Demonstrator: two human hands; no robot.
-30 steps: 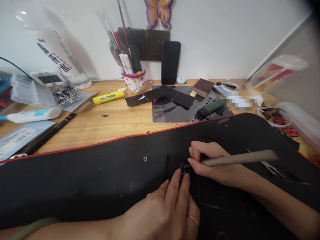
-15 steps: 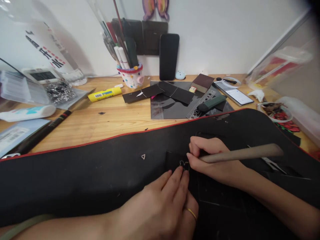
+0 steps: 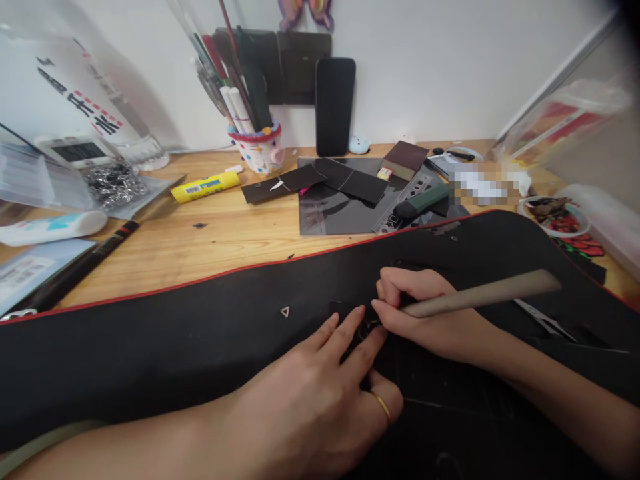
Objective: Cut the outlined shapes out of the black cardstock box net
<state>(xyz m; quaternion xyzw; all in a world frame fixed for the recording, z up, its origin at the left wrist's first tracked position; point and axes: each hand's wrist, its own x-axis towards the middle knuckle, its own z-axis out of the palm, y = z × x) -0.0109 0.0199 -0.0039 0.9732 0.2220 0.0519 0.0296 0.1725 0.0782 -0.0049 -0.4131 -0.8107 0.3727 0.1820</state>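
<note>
My right hand [image 3: 425,313] is closed in a pen grip round a long beige-handled craft tool [image 3: 485,293]. Its tip meets a small piece of black paper [image 3: 345,313] lying on the black mat [image 3: 150,347]. My left hand [image 3: 320,393] lies on the mat with fingers stretched out and apart. Its fingertips press the black paper right beside the tool tip. A gold ring sits on one finger. The cut spot itself is mostly hidden between the fingers.
A small paper triangle [image 3: 285,311] lies left of the hands. Behind the mat, the wooden desk [image 3: 225,233] carries a pen cup [image 3: 256,148], a yellow glue stick [image 3: 205,187], a phone [image 3: 334,105] against the wall, black sheets [image 3: 330,200] and a green-handled knife [image 3: 423,202]. Scissors [image 3: 545,320] lie right.
My left fingers have spread apart and slid a little up and left on the black paper. The right hand with the tool has shifted slightly upward. The view tilted down a little.
</note>
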